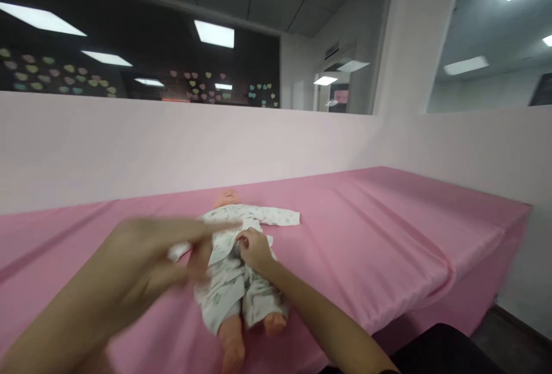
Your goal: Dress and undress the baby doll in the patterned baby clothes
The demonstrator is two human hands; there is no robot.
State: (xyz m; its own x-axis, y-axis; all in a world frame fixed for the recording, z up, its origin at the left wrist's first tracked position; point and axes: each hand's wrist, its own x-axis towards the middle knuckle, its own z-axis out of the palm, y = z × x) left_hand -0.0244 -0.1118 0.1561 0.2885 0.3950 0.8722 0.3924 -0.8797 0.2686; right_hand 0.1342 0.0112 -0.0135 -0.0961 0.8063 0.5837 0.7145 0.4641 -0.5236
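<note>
This is looking like a staged nursery or baby-care training room inside an office-type building; a pink sheet [388,230] is covering a long padded platform; pale pink partition walls [129,144] are enclosing it; ceiling panel lights [214,33] are glowing above; pastel heart stickers [43,75] are dotting a dark wall behind.

Pink-sheeted bed [388,230], sheet creased; doll [241,270] in printed romper lying face-up on it.

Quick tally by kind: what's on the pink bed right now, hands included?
Dolls: 1, the baby doll, lying on its back
Garments: 1, the printed white romper on it
Hands: 2, right hand on the romper's front, left hand blurred above it
Total: 4
</note>
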